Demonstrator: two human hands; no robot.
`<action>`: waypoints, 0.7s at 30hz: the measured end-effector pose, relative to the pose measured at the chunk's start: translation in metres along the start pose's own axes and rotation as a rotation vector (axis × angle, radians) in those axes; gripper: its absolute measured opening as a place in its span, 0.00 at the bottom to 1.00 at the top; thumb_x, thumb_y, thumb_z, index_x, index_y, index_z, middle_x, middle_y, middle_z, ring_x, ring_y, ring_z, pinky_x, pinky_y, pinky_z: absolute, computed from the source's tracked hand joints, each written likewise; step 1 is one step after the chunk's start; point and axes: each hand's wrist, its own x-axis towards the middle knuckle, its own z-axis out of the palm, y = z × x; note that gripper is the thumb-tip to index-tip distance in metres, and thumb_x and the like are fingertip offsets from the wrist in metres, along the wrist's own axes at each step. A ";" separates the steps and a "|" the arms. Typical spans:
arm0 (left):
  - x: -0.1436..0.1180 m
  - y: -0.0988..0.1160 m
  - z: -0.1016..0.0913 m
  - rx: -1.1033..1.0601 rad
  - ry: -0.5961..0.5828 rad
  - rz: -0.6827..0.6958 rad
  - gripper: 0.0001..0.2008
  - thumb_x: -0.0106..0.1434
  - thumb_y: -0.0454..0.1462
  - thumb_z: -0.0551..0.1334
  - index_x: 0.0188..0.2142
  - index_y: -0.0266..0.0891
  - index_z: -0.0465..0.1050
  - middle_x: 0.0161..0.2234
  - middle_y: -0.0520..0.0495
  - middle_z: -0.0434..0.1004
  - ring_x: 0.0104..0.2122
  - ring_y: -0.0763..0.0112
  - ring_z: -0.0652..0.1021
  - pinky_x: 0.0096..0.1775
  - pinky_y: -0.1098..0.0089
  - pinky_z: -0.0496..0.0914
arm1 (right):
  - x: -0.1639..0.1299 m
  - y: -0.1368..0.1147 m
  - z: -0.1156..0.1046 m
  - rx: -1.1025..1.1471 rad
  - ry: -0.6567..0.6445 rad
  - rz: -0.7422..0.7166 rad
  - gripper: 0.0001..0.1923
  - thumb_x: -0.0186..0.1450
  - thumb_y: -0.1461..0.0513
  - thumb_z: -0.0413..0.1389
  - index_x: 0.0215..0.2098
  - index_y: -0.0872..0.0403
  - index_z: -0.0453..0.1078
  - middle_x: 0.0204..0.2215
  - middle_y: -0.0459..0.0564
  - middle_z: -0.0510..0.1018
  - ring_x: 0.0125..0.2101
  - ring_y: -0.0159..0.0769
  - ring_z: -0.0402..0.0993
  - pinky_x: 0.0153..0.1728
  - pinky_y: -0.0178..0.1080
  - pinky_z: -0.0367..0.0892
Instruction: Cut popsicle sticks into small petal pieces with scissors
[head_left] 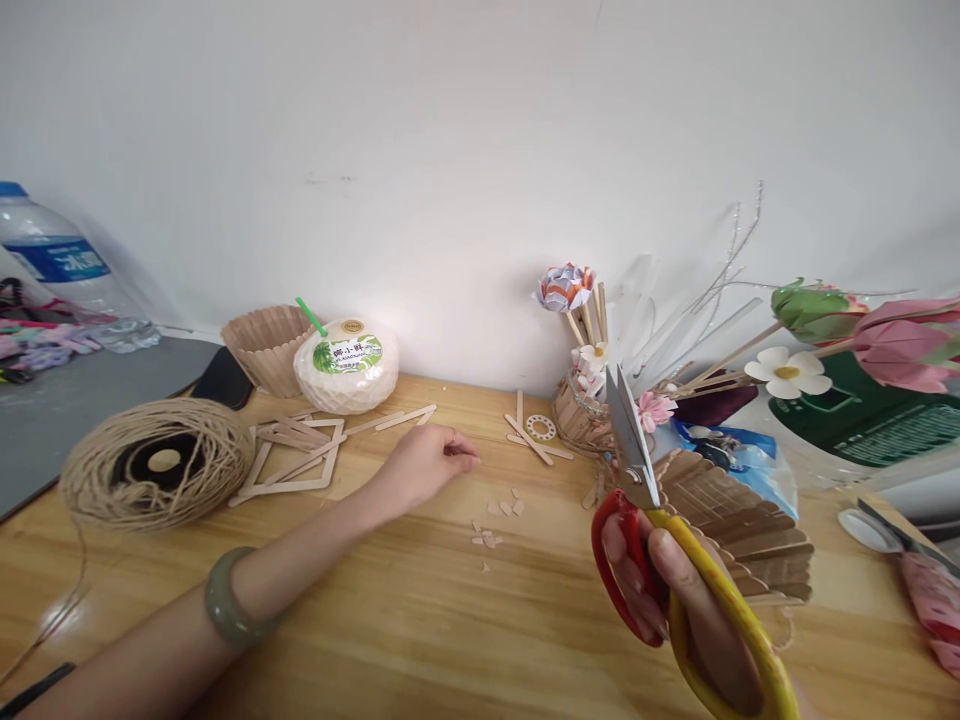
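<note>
My right hand [697, 600] is wrapped round the red and yellow handles of a pair of scissors [631, 430], whose blades point up and stand slightly apart. Over the middle of the table, my left hand [435, 462] has its fingers curled together; whatever they may hold is hidden. Small cut pieces of wooden stick [487, 538] lie scattered just to its right and nearer me. Beyond them are several craft sticks [531, 440] and a small wooden ring [541, 427]. More craft sticks [300, 460], some forming a frame, lie left of my left hand.
A twine ball [157, 462] sits at left, near a white coconut [346, 370] with a green straw and a stick-walled basket [266, 345]. Behind the scissors stand a pot of paper flowers [585, 405] and a tipped stick basket [739, 520]. A water bottle [60, 260] is far left.
</note>
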 end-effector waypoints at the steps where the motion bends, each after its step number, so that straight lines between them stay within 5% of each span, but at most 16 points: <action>1: 0.001 -0.001 -0.006 0.011 0.009 0.000 0.12 0.53 0.40 0.60 0.33 0.37 0.78 0.33 0.45 0.81 0.34 0.62 0.78 0.37 0.67 0.68 | 0.000 0.000 0.000 -0.008 0.001 -0.008 0.29 0.65 0.47 0.44 0.11 0.51 0.55 0.11 0.44 0.56 0.19 0.33 0.54 0.15 0.33 0.50; 8: 0.006 -0.018 -0.029 0.115 0.029 0.023 0.11 0.53 0.40 0.61 0.34 0.37 0.77 0.33 0.44 0.80 0.33 0.63 0.77 0.35 0.67 0.68 | 0.002 -0.001 -0.003 0.009 0.016 0.006 0.30 0.65 0.46 0.44 0.10 0.51 0.55 0.12 0.43 0.57 0.14 0.29 0.50 0.12 0.33 0.50; 21: -0.020 0.012 0.026 0.532 -0.152 0.458 0.08 0.61 0.34 0.59 0.28 0.37 0.76 0.30 0.44 0.76 0.37 0.63 0.72 0.37 0.67 0.65 | 0.002 0.001 0.000 0.040 0.047 0.029 0.28 0.65 0.47 0.45 0.12 0.51 0.55 0.11 0.41 0.56 0.15 0.29 0.51 0.14 0.33 0.48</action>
